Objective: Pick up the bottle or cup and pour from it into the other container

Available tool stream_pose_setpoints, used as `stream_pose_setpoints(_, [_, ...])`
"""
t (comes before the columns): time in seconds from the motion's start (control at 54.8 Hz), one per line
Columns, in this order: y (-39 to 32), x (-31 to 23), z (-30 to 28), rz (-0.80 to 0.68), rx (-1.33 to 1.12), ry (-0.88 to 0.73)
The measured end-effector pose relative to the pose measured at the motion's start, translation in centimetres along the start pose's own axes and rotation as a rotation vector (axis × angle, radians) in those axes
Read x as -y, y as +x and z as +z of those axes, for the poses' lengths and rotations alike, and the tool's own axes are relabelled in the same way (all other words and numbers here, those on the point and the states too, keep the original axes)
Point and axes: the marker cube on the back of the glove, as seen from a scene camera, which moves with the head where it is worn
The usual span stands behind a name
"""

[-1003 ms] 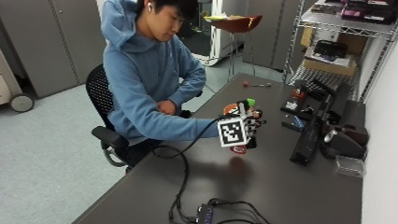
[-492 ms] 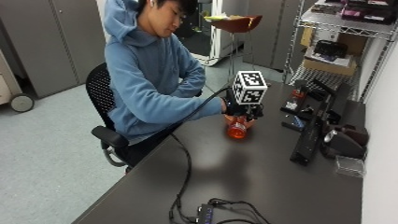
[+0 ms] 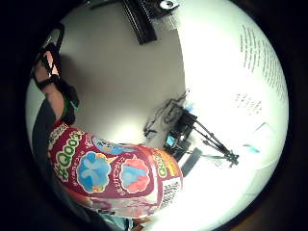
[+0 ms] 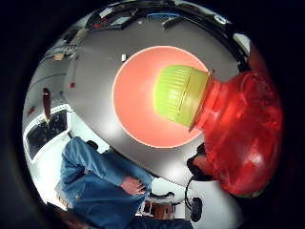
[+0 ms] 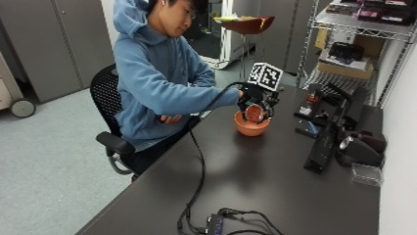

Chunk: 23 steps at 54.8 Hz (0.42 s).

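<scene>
One small red bottle point(image 5: 255, 113) is in the gloved right hand point(image 5: 251, 97), tipped so its mouth end points down into the orange bowl point(image 5: 251, 128). The bowl sits on the dark counter point(image 5: 261, 181), near the long edge where the person sits and toward the far end. The hand's fingers curl around the bottle's fat body. In the thumb side palm view, the bottle's yellow-green cap point(image 4: 180, 95) hangs right over the middle of the bowl. The cap looks like it is on, so I think nothing can come out yet.

The bottle looks like thin, see-through plastic, so it is probably light and a bit squishy. Its label point(image 3: 113, 171) looks smooth and shiny and may be slippery. The best place to hold it is around the wide middle, where the hand is now, not the thin neck. The bowl looks hard and steady, and wide enough to catch a pour.
</scene>
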Motion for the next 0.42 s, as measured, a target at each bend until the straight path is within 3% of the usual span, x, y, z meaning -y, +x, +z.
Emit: stream_pose_setpoints(0.419, [-2.5, 1.0, -1.0, -0.010, -0.127, -0.047])
